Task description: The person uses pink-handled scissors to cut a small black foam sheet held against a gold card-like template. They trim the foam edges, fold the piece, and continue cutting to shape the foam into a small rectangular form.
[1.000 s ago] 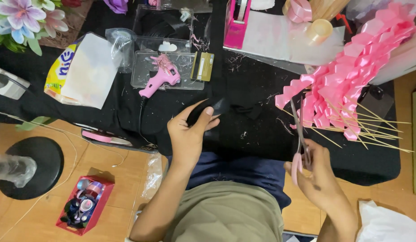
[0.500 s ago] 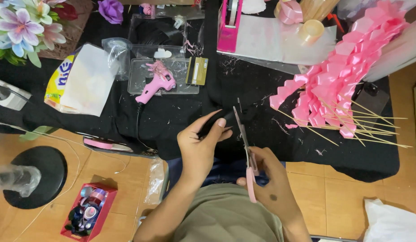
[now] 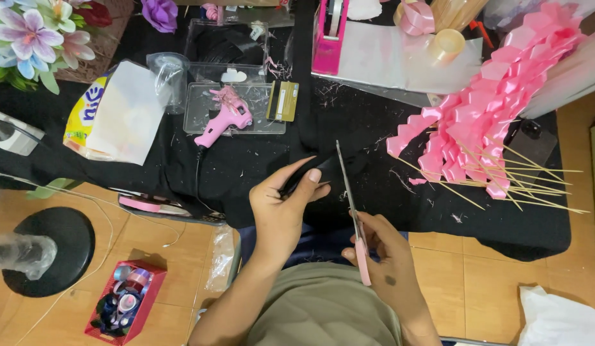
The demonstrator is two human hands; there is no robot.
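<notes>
Left hand pinching a small black strip between thumb and forefinger, grip narrow, closed on the strip, just over the near edge of the tabletop covered with black cloth. Right hand closed around the pink handles of the scissors, blades pointing far, tip just beside the right end of the black strip; cannot tell whether the blades touch it. Both hands near the middle, close to the body.

Farther left on the tabletop, a pink glue gun resting on a clear plastic tray, cable hanging toward the near edge. Left of it, a white sheet on a yellow packet. Far right, a heap of pink ribbon bows on thin wooden skewers, sticks spreading to the right. Far middle, a pink tape dispenser. Artificial flowers at the far left corner. On the floor, near left, a red basket full of ribbon rolls, beside a round black base.
</notes>
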